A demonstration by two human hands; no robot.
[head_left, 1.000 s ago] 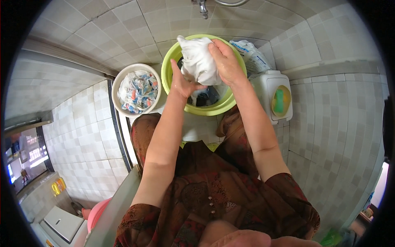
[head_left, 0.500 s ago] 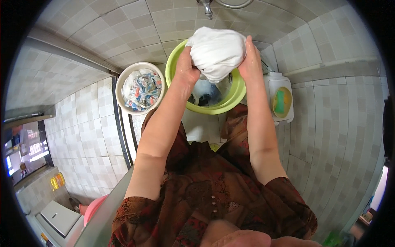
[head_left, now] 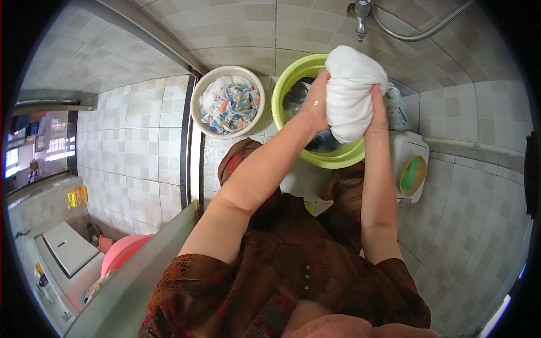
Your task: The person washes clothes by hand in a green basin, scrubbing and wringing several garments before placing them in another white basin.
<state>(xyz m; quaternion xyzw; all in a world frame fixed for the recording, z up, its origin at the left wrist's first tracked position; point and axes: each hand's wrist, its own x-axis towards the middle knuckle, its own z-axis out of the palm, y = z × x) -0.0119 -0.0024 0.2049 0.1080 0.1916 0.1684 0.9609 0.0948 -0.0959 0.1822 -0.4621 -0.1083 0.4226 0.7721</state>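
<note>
Since half a second ago, the white cloth [head_left: 355, 93], the tub and the basin are all sitting farther right in the head view, the viewpoint itself turning, and the cloth is now standing taller and narrower as a bundle. It is hanging above the right part of the lime-green tub [head_left: 277, 104], between the person's two hands. The left hand [head_left: 317, 106] is curling, partly closed, against the cloth's left side; the right hand [head_left: 378, 112] is gripping its lower right side, some fingers hiding behind the fabric. Below, dark laundry [head_left: 295, 100] is lying in the tub. To the left, a pale basin [head_left: 195, 110] is holding crumpled patterned cloth [head_left: 230, 107]. Above, a metal tap [head_left: 360, 23] is pointing down at the wall. Beyond the right hand, a plastic bag [head_left: 398, 110] is showing what seem to be bluish markings, too blurred to read. Nearby, a green sponge [head_left: 415, 172] is resting in a yellow dish [head_left: 408, 184] on a white container [head_left: 402, 147].
</note>
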